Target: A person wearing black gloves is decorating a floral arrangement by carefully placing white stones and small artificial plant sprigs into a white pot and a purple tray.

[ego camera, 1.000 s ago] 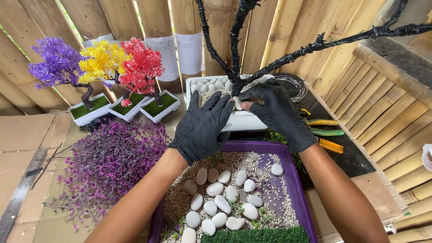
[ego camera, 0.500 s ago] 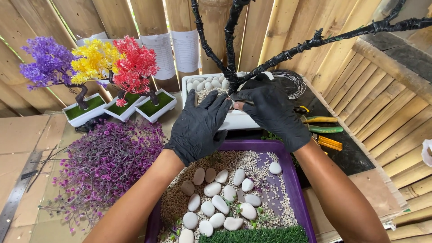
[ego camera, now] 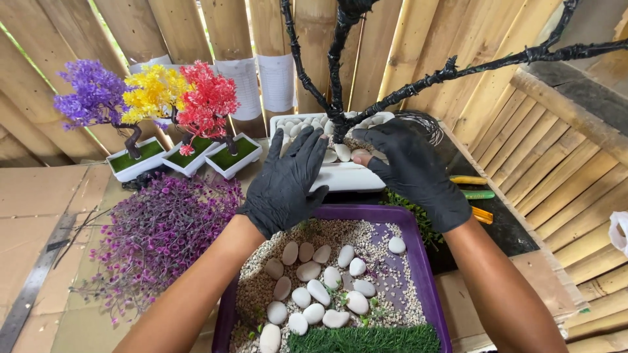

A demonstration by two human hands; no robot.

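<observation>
The top of the black wire tree (ego camera: 340, 78) is cut off by the upper edge, and one long branch runs out of view at the right. Its foot is partly hidden behind both hands, so how it sits among the stones cannot be seen. The tree stands in a white rectangular pot (ego camera: 347, 175) filled with pale pebbles, at the far side of the worktop (ego camera: 39, 216), just behind a purple tray (ego camera: 425, 274).

The left hand (ego camera: 284, 183), in a black glove, lies with fingers spread against the front left of the pot; it clasps nothing. The right hand (ego camera: 412, 167), also gloved, has its fingers bent by the trunk base, and a bare fingertip shows through the glove; whether it pinches a pebble I cannot tell.

The tray holds gravel, white stones and a strip of green grass mat, cut off at the bottom.

Three white paper sheets (ego camera: 261, 82) hang on the bamboo wall (ego camera: 196, 33) behind, rectangular; their print is too small to make out.
</observation>
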